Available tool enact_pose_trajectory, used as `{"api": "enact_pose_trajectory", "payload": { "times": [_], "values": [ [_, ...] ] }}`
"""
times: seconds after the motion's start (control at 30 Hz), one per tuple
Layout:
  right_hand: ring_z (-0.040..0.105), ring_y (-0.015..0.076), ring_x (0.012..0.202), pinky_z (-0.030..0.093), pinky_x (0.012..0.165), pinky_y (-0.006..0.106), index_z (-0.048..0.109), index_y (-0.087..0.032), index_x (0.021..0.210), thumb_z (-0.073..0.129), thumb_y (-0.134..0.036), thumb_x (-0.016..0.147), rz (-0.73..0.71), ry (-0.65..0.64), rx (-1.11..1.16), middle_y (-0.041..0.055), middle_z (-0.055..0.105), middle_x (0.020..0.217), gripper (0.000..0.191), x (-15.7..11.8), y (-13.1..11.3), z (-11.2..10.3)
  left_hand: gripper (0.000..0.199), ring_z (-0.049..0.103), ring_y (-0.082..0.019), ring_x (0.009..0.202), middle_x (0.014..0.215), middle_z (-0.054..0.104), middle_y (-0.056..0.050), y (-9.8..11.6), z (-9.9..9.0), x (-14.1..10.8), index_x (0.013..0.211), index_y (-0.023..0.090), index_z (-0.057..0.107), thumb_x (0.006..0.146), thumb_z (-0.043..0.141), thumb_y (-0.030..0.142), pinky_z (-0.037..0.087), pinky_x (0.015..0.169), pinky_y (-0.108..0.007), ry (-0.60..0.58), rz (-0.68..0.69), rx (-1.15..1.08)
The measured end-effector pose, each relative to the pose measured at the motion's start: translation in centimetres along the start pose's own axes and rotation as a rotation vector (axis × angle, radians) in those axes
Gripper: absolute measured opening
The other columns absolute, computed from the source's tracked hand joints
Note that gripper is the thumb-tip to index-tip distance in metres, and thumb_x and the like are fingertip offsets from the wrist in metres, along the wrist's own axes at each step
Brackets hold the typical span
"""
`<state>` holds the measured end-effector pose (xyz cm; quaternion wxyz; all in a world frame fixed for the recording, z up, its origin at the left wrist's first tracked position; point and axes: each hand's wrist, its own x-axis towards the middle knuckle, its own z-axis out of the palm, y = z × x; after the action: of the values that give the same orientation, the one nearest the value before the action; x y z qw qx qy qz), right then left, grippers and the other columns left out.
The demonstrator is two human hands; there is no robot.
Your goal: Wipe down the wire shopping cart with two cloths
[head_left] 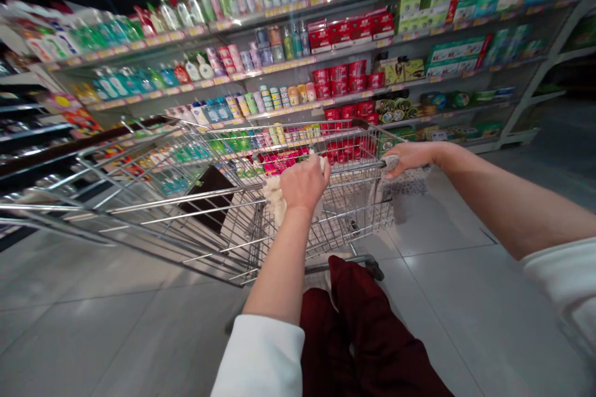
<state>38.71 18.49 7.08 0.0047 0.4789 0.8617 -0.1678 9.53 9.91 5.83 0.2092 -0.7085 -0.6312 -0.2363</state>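
Along the near rim of the stiff wire cart (356,166), the left grip (303,183) closes around a cream cloth (275,197) while the right grip (410,156) pinches a grey cloth (390,164), both likely soft, light and best held bunched.

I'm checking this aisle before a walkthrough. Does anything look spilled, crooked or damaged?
Nothing clearly stands out: the shelf goods stand in rows and no spill shows on the floor. The dark panel on the cart slants, perhaps normally.
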Motion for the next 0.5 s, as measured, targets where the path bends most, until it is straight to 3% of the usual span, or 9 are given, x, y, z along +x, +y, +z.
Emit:
{"api": "enact_pose_trajectory", "payload": {
  "times": [0.33, 0.5],
  "values": [
    [0.059, 0.0135, 0.073, 0.037, 0.073, 0.026, 0.075, -0.007, 0.085, 0.071, -0.022, 0.077, 0.065, 0.077, 0.084, 0.008, 0.073, 0.081, 0.018, 1.7, 0.4, -0.2, 0.045, 0.069, -0.024, 0.076, 0.08, 0.072, -0.01, -0.3, 1.3, 1.1, 0.088, 0.019, 0.063, 0.099, 0.029, 0.047, 0.041, 0.064, -0.031, 0.067, 0.021, 0.004],
    [0.058, 0.0113, 0.07, 0.037, 0.072, 0.029, 0.075, -0.005, 0.075, 0.075, -0.021, 0.072, 0.167, 0.147, 0.121, 0.0086, 0.072, 0.076, 0.016, 3.0, -0.2, 0.2, 0.049, 0.068, -0.023, 0.076, 0.081, 0.072, -0.01, -0.5, 1.6, 1.5, 0.09, 0.019, 0.063, 0.1, 0.026, 0.049, 0.04, 0.063, -0.03, 0.061, 0.05, -0.008]
  ]
}}
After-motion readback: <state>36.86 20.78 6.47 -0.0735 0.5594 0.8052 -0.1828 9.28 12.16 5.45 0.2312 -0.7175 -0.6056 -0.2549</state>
